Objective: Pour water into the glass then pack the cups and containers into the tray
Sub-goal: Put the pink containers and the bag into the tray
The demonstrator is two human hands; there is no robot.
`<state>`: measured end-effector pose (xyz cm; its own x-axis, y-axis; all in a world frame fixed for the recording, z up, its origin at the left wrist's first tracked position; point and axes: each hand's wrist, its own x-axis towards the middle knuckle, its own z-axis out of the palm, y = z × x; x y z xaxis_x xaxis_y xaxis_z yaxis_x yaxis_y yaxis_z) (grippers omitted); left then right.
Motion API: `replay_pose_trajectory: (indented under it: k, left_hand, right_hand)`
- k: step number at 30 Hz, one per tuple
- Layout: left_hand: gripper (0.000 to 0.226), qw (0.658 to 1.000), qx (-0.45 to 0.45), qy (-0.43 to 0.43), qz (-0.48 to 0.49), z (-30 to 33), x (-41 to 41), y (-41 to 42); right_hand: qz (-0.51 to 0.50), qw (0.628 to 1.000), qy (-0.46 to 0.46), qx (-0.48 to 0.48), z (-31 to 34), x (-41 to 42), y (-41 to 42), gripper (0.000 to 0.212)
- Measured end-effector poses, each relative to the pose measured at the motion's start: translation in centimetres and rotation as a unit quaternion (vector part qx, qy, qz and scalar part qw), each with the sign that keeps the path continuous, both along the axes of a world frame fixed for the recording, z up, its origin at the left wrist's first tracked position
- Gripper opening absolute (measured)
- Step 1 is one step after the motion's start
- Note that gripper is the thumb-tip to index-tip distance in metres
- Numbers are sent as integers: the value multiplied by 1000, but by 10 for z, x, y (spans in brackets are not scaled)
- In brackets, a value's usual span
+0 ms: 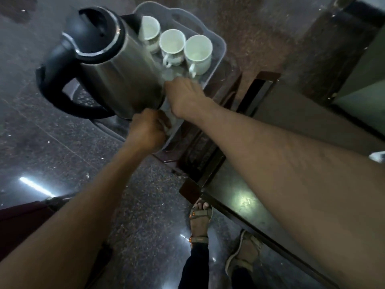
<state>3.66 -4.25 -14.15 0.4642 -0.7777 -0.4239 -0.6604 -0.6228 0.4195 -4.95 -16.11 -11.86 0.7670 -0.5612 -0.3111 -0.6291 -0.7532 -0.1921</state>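
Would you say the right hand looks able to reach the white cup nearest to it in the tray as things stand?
Probably yes. The right hand is already over the near part of the tray, and the nearest white cup stands just beyond it with nothing between them. The kettle sits off to the left, clear of that path.

1. Head-worn wide-angle camera looks steeply down over both forearms, close above the tray [218,49] and kettle [116,67].
2. The dark floor [145,205] and the wearer's sandalled feet [200,222] fill the lower frame; edges bow.
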Motion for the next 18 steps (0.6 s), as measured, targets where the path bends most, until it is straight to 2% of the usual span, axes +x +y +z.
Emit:
replay_pose_trajectory:
  k: [2,4,6,8,10,13,16,18]
  left_hand:
    - [24,1000,10,-11,-20,12,-2,0]
    - [23,998,8,-49,-47,25,-11,2]
    - [24,993,-27,-102,-48,38,-28,7]
    - [27,983,-91,-155,-45,53,-53,11]
    - [26,972,-156,-166,-53,66,-82,9]
    - [23,971,-199,-114,-67,69,-142,-2]
    - [25,977,-165,-31,-129,51,-215,-8]
    - [28,979,-108,32,-169,30,-264,-7]
  right_hand:
    - [12,999,-38,-33,6,-12,1,37]
    - [-6,990,-125,-71,11,-36,3,32]
    - [-46,972,-208,-102,15,-79,9,33]
    - [-83,961,-242,-103,12,-143,12,33]
    - [-131,968,-196,-85,1,-218,10,31]
    - [-212,971,-92,-66,-16,-336,14,32]
    - [-282,958,-49,-36,-21,-424,40,28]
    - [-320,946,-40,-21,-23,-466,62,31]
